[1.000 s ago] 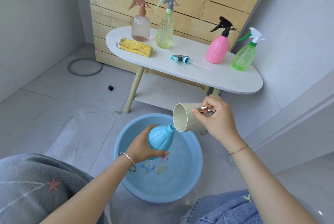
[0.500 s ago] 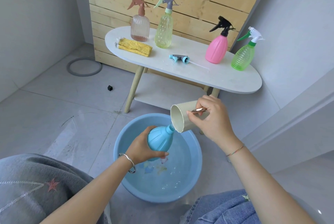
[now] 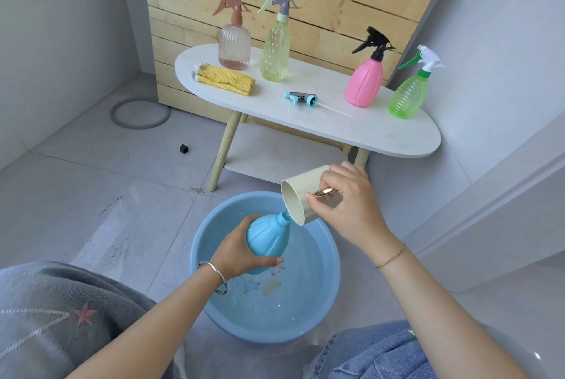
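Note:
My left hand (image 3: 241, 252) grips a blue bottle (image 3: 269, 239) without its spray head, tilted over a blue basin (image 3: 198, 271) that holds water. My right hand (image 3: 348, 210) holds a cream cup (image 3: 295, 200) by its copper-coloured handle (image 3: 324, 192). The cup is tipped on its side, its lower rim touching the bottle's open neck. The bottle's blue and grey spray head (image 3: 301, 99) with its white tube lies on the white oval table (image 3: 382, 137).
On the table stand a brown-pink spray bottle (image 3: 234, 42), a yellow-green one (image 3: 275, 48), a pink one (image 3: 365, 79) and a green one (image 3: 409, 94), plus a folded yellow cloth (image 3: 226, 80). A grey ring (image 3: 139, 113) and a small black block (image 3: 183, 149) lie on the floor.
The cup has tipped a little further and shifted slightly left over the bottle neck. Ripples show in the basin water. The left hand and bottle have barely moved.

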Tool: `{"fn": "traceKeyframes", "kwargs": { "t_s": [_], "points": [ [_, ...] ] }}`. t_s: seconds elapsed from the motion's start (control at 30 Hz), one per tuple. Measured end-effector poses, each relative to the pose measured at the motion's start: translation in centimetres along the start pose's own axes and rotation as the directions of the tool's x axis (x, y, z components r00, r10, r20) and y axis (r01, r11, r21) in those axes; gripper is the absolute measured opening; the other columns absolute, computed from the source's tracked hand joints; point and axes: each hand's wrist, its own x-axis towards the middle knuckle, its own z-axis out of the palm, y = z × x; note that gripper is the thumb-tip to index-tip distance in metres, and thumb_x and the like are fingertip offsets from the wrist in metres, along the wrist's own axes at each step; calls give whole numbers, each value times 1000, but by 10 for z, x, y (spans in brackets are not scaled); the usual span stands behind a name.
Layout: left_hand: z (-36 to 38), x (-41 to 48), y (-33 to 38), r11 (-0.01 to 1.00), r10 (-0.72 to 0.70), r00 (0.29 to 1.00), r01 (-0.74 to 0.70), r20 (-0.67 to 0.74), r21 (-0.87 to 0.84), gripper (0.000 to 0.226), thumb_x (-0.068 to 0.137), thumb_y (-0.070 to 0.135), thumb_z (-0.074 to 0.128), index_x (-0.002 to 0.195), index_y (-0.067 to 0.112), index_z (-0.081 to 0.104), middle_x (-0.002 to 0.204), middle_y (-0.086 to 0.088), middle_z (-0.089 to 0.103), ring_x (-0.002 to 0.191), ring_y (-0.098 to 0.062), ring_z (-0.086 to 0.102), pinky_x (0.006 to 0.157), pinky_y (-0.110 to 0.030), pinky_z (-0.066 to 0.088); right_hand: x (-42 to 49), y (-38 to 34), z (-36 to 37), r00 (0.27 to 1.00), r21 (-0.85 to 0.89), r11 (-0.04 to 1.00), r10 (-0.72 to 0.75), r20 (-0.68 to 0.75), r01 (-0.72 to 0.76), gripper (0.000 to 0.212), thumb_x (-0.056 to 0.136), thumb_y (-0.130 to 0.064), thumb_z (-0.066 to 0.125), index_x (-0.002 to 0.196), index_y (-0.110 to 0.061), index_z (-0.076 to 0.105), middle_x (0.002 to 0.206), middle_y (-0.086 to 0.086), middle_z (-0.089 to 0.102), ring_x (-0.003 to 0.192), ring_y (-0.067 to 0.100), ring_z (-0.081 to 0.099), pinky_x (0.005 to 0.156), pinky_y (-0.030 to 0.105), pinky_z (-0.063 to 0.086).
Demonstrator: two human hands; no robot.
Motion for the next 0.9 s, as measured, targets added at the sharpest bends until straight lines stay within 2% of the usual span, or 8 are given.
{"fn": "traceKeyframes", "kwargs": {
  "t_s": [0.2, 0.3, 0.4, 0.5, 0.6, 0.67, 0.77, 0.9],
  "points": [
    [0, 0, 1, 999, -11, 1000, 10, -13, -40, 84, 56, 45, 91, 122, 38, 40, 107, 24, 54, 99, -4, 56, 79, -19, 46, -2, 5, 1, 999, 27, 999, 37, -21, -36, 39, 70, -17, 71, 63, -23, 34, 59, -10, 32, 63, 9, 25, 63, 26, 25],
    [-1, 2, 1, 997, -6, 1000, 4, -26, -73, 83, 56, 44, 91, 122, 37, 42, 108, 22, 56, 99, -4, 57, 79, -20, 48, -4, 11, 3, 977, 161, 970, 199, -83, -184, 38, 74, -18, 72, 60, -20, 37, 56, -8, 38, 59, 9, 33, 60, 20, 29],
    [-3, 3, -1, 992, -26, 999, 20, -47, -124, 88, 51, 52, 90, 124, 35, 44, 111, 18, 58, 100, -3, 59, 80, -22, 51, -7, 26, 14, 853, 411, 796, 516, -78, -444, 41, 79, -18, 75, 58, -15, 40, 54, -3, 44, 54, 12, 44, 55, 21, 33],
    [-5, 5, -3, 977, -72, 993, 51, -92, -206, 98, 42, 62, 86, 125, 36, 42, 115, 15, 58, 103, -5, 59, 80, -24, 53, -18, 49, 35, 727, 474, 640, 687, 1, -605, 44, 81, -23, 74, 55, -15, 39, 54, -1, 42, 54, 18, 42, 55, 27, 30],
    [-7, 6, -4, 960, -112, 984, 72, -138, -270, 94, 51, 47, 92, 129, 35, 41, 117, 15, 56, 105, -3, 57, 75, -15, 46, -40, 68, 64, 657, 299, 601, 740, 142, -741, 52, 83, -28, 70, 53, -18, 29, 50, -2, 30, 47, 9, 27, 49, 26, 22],
    [-8, 8, -4, 952, -139, 975, 84, -173, -295, 87, 56, 38, 92, 128, 32, 43, 114, 14, 57, 102, -3, 57, 73, -13, 45, -64, 82, 88, 590, 99, 586, 770, 243, -805, 50, 86, -29, 65, 52, -17, 31, 49, -1, 30, 48, 13, 34, 49, 26, 24],
    [-11, 8, -4, 938, -169, 966, 96, -197, -334, 77, 60, 29, 91, 122, 29, 46, 109, 14, 59, 97, -1, 58, 64, -9, 45, -99, 90, 121, 485, -145, 562, 795, 364, -814, 41, 90, -34, 56, 56, -13, 43, 54, 1, 41, 66, 29, 49, 60, 33, 31],
    [-15, 9, -7, 937, -176, 959, 94, -221, -337, 73, 60, 26, 91, 120, 25, 48, 106, 12, 60, 96, -2, 59, 61, -9, 49, -130, 80, 145, 541, -261, 668, 729, 419, -697, 46, 94, -34, 52, 56, -21, 29, 60, -5, 38, 74, 24, 43, 70, 32, 26]
  ]
}}
